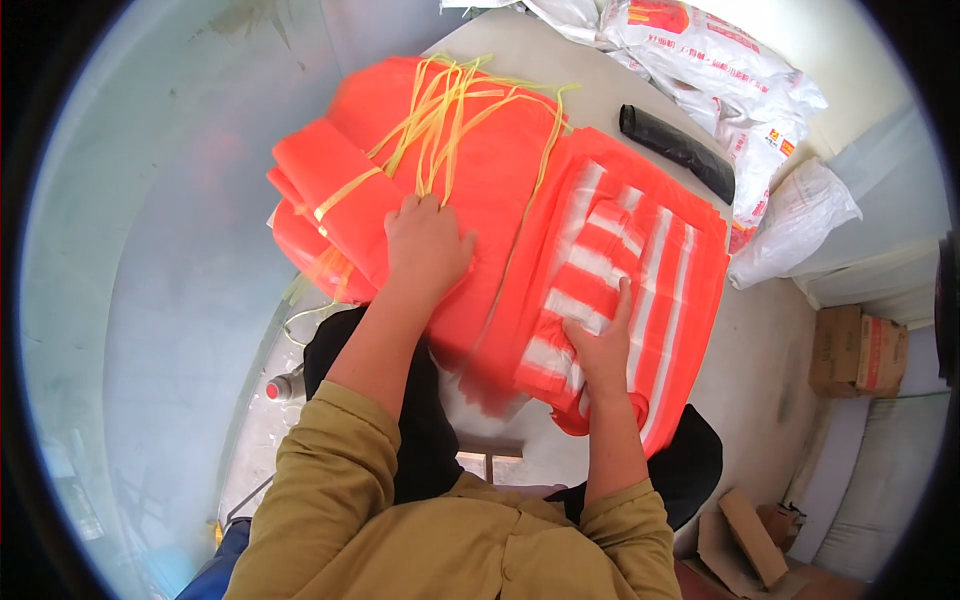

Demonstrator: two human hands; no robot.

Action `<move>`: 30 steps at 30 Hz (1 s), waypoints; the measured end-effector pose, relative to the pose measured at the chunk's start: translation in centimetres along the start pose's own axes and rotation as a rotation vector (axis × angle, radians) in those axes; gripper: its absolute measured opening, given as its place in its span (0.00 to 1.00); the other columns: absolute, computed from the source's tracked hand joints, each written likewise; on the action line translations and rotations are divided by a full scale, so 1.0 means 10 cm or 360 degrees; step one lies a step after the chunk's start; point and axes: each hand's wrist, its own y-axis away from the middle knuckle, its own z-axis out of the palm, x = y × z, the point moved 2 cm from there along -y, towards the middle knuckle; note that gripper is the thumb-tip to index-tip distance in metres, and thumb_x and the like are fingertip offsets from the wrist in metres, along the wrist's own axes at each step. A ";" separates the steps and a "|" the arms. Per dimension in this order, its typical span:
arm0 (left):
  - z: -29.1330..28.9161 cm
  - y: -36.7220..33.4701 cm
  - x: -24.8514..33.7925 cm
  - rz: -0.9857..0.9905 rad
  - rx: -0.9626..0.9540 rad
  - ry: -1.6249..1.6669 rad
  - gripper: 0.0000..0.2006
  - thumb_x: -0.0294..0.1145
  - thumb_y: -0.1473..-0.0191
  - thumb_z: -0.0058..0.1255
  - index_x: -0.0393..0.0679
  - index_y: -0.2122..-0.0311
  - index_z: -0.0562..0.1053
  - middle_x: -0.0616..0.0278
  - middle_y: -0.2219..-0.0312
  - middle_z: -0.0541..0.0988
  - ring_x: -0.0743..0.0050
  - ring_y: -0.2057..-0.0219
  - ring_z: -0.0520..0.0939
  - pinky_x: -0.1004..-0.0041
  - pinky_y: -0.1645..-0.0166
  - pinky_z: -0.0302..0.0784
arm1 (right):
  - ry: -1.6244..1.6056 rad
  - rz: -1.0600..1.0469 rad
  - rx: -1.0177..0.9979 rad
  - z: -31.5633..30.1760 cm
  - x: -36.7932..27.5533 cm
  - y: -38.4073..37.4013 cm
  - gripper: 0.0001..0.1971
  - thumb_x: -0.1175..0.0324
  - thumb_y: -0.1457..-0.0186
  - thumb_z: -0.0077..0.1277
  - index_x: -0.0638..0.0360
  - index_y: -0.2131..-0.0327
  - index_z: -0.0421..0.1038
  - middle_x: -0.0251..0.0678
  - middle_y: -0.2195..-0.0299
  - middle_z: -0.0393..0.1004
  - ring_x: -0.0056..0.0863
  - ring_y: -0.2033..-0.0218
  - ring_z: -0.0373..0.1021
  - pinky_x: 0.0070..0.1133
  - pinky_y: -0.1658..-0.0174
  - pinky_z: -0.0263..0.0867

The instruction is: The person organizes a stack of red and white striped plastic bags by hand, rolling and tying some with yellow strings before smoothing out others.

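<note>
A thick stack of orange-red plastic bags (505, 150) lies on the table in front of me, its near edge hanging over my legs. Loose yellow strings (440, 125) are strewn across the top and converge at my left hand (428, 245), whose fingers curl closed round their ends; the fingertips are hidden. On the right side is a pile of bags with white stripes (660, 290). My right hand (600, 355) grips a folded striped bag (590, 280) on that pile, its thumb and a finger lying over the stripes. Another yellow band (350, 193) wraps a folded bundle at the left.
A black plastic roll (678, 153) lies on the table (545, 60) behind the striped pile. White printed sacks (735, 80) stand beyond it. Cardboard boxes (858, 350) are on the far right, with an opened carton (740, 540) lower right. A red-capped bottle (285, 387) stands on the floor left.
</note>
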 end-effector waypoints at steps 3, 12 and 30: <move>-0.04 -0.04 -0.02 -0.0024 0.0021 0.0081 0.18 0.45 0.47 0.60 0.42 0.59 0.81 0.57 0.58 0.80 0.58 0.49 0.76 0.57 0.48 0.72 | 0.0013 0.0030 -0.0008 -0.01 -0.01 -0.01 0.50 0.71 0.52 0.63 0.58 0.29 0.44 0.52 0.38 0.63 0.42 0.43 0.69 0.30 0.44 0.71; -0.21 -0.08 0.03 -0.0200 -0.0086 0.1409 0.18 0.43 0.41 0.57 0.38 0.54 0.81 0.56 0.63 0.84 0.60 0.59 0.81 0.66 0.52 0.76 | -0.0013 0.0003 -0.0027 -0.14 -0.04 -0.06 0.53 0.72 0.53 0.63 0.58 0.28 0.40 0.52 0.37 0.61 0.43 0.43 0.68 0.31 0.45 0.71; -0.19 0.32 0.89 -0.0158 -0.1524 0.2272 0.21 0.53 0.35 0.49 0.42 0.59 0.75 0.64 0.65 0.78 0.76 0.66 0.77 0.73 0.58 0.72 | -0.1588 0.0588 -0.0111 0.00 -0.44 0.31 0.33 0.70 0.37 0.48 0.47 0.31 0.49 0.43 0.41 0.67 0.41 0.43 0.70 0.41 0.45 0.74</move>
